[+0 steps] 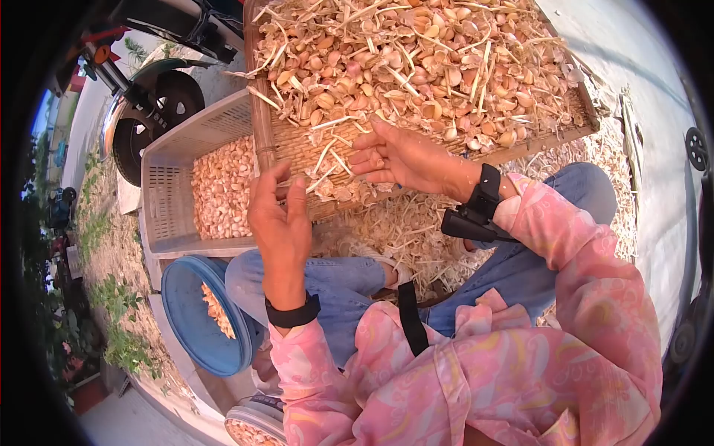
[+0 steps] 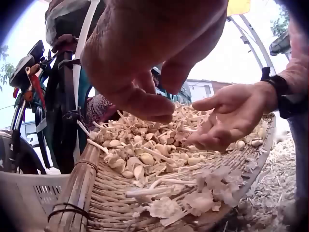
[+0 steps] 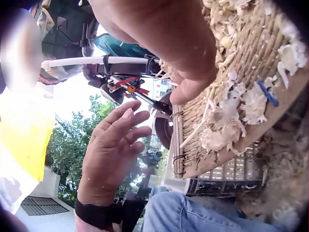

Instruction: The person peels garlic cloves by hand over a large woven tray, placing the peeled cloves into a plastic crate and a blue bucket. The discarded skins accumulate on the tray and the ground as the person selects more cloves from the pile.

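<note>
A woven tray (image 1: 262, 141) carries a heap of garlic cloves (image 1: 454, 74) with dry stalks and papery skins. The left hand (image 1: 281, 227) is raised at the tray's near left corner, its fingers loosely bent around nothing. Over the near edge, the right hand (image 1: 420, 160) hovers palm up with relaxed fingers. In the left wrist view, a small pale bit seems to lie on the right palm (image 2: 236, 113); what it is I cannot tell. A gap separates the hands. Loose skins and a blue strip (image 3: 268, 93) lie by the tray's edge in the right wrist view.
Left of the tray, a white crate (image 1: 167, 204) holds many cloves. Below it are a blue bucket (image 1: 192, 301) with some cloves and another filled container (image 1: 256, 424). Skins and stalks (image 1: 416, 230) litter the ground around the person's legs. A wheeled vehicle (image 1: 160, 111) stands at upper left.
</note>
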{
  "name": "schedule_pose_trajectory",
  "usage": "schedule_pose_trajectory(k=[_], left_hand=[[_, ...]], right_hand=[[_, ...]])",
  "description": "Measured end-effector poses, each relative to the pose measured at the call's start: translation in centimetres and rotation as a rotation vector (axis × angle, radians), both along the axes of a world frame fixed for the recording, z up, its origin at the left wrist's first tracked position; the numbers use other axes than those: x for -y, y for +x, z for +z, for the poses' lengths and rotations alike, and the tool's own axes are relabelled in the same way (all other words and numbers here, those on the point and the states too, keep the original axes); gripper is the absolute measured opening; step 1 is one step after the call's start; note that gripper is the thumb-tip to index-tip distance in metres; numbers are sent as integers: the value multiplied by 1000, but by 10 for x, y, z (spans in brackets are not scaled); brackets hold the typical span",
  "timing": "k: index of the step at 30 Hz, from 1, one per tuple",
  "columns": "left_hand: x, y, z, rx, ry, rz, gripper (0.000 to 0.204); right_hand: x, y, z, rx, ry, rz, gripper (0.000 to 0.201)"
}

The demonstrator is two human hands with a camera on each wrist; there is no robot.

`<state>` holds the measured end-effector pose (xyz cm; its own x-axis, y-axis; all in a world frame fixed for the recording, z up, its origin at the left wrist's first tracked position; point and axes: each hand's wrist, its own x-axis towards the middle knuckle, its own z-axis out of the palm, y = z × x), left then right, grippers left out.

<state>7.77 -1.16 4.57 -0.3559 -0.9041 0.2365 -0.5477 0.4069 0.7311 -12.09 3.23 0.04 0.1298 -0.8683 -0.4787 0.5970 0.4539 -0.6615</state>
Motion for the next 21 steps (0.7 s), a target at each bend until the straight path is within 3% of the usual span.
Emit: schedule_pose_trajectory(k=[2, 4, 7, 8, 10, 11, 14, 17, 21], left_hand=[[-22, -41, -6, -40, 142, -144, 21], [-21, -57, -28, -51, 209, -148, 18], [-13, -63, -40, -146, 473, -165, 16], [-12, -61, -40, -184, 592, -164, 17], [-18, -60, -40, -325, 645, -170, 15], [-21, -58, -41, -395, 675, -168, 14], [-29, -62, -48, -407, 465, -193, 16], [-31, -62, -44, -474, 548, -199, 19], [-29, -50, -40, -534, 593, -162, 19]], right_hand=[[1, 4, 1, 5, -89, 58, 55], [-4, 5, -1, -83, -287, 178, 53], [-9, 5, 2, -459, -517, 192, 47], [-12, 3, 13, -498, -406, 287, 45], [-12, 2, 3, -524, -483, 279, 50], [-12, 4, -3, -461, -472, 262, 53], [-9, 11, -13, -139, -337, 188, 64], [-13, 5, -1, 36, -272, 116, 73], [-8, 6, 4, 61, -347, 86, 75]])
